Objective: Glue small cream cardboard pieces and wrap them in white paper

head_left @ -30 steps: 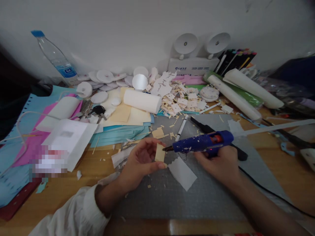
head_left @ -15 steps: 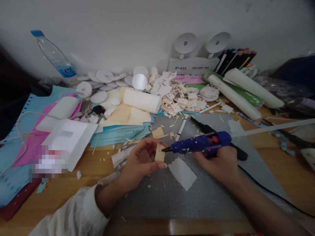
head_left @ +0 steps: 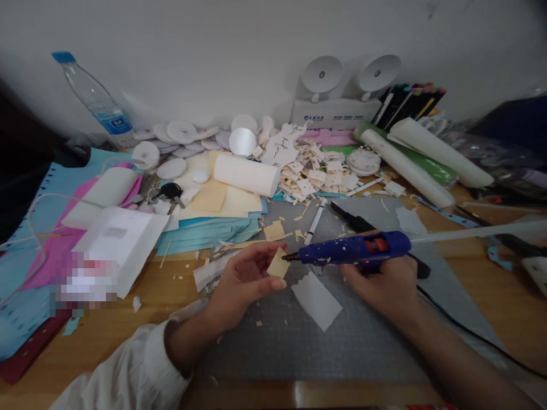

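A small cream-coloured card piece [head_left: 277, 265] is pinched between the thumb and fingers of my left hand [head_left: 248, 279], held up over the grey cutting mat [head_left: 342, 353]. My right hand [head_left: 387, 287] is wrapped around the handle of a blue hot glue gun [head_left: 342, 250] with white specks on its body. The gun's dark nozzle is at the right side of the card piece; whether it touches cannot be made out. A clear glue stick [head_left: 474, 232] sticks out of the gun's back end. A torn white paper piece [head_left: 318, 302] lies below the gun.
Behind the hands lie a white marker [head_left: 316, 221], a black-handled tool [head_left: 348, 216] and card scraps [head_left: 273, 230]. A heap of small card pieces [head_left: 316, 173], a paper roll [head_left: 247, 175] and teal sheets [head_left: 209, 233] lie farther back. A bottle [head_left: 96, 99] stands at the left.
My left hand has turned the card piece so that it tilts more. The glue gun has shifted slightly right, its nozzle still beside the card.
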The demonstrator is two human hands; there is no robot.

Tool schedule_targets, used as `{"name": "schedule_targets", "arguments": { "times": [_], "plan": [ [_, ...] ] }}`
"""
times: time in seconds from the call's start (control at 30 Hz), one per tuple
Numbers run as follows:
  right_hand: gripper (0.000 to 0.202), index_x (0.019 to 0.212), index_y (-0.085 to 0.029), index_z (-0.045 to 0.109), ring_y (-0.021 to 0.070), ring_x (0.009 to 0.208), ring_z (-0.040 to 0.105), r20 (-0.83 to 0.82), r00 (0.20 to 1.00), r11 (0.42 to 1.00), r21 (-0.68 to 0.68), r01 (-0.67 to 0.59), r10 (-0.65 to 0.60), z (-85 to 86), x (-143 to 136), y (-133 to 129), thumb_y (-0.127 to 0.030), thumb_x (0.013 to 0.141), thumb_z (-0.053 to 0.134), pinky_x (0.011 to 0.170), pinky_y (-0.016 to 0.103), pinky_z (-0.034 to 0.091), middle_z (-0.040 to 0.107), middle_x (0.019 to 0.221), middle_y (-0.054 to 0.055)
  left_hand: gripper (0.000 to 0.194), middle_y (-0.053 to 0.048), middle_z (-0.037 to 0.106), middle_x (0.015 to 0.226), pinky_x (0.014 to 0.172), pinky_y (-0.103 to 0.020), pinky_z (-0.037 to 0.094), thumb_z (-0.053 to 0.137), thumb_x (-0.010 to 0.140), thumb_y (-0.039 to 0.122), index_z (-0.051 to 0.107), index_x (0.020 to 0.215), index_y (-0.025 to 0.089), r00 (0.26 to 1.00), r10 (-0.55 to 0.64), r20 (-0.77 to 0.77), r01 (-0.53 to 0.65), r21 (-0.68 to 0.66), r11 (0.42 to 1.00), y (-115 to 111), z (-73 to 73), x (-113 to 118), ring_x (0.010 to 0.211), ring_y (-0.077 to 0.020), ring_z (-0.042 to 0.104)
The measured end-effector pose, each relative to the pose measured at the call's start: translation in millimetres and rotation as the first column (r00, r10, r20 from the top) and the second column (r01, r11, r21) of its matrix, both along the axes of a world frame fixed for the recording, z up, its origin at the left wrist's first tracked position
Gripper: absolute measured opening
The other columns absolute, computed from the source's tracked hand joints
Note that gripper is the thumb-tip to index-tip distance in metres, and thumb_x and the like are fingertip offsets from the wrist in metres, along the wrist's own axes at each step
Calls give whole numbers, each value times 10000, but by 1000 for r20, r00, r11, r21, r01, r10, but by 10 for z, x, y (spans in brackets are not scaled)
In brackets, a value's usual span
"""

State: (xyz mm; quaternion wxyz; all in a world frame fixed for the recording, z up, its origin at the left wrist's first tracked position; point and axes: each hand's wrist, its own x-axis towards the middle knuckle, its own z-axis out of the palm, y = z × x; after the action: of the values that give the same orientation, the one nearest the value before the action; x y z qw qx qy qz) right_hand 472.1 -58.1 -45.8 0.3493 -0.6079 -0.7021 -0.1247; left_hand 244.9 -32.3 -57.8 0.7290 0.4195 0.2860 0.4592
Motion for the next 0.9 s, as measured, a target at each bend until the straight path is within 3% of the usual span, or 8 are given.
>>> {"name": "schedule_targets", "arguments": {
  "times": [0.2,0.57,0.9],
  "plan": [
    [97,678,-236,528,169,421,614,44,999,999,44,-12,10,-24,25,4,-300,749,539,420,245,437,643,498,-7,405,-23,688,1112,882,-279,448,829,620,259,717,1009,263,1000,-24,-4,24,-22,999,-6,-21,-11,1021,-191,604],
    [50,767,-234,535,157,412,597,72,996,996,64,-59,54,-69,73,8,-277,758,557,417,236,435,626,512,-35,391,-38,726,1024,838,-275,452,818,636,299,730,1013,247,999,-39,-23,39,-34,999,-6,15,-6,951,-196,635],
    [148,895,-216,574,157,377,565,40,996,996,24,-84,83,-85,107,-7,-305,783,537,405,240,413,582,468,-49,406,-33,702,1087,873,-294,456,840,590,226,729,980,241,1000,15,-1,-15,-55,998,-4,-28,-21,1008,-205,610]
  ]
}}
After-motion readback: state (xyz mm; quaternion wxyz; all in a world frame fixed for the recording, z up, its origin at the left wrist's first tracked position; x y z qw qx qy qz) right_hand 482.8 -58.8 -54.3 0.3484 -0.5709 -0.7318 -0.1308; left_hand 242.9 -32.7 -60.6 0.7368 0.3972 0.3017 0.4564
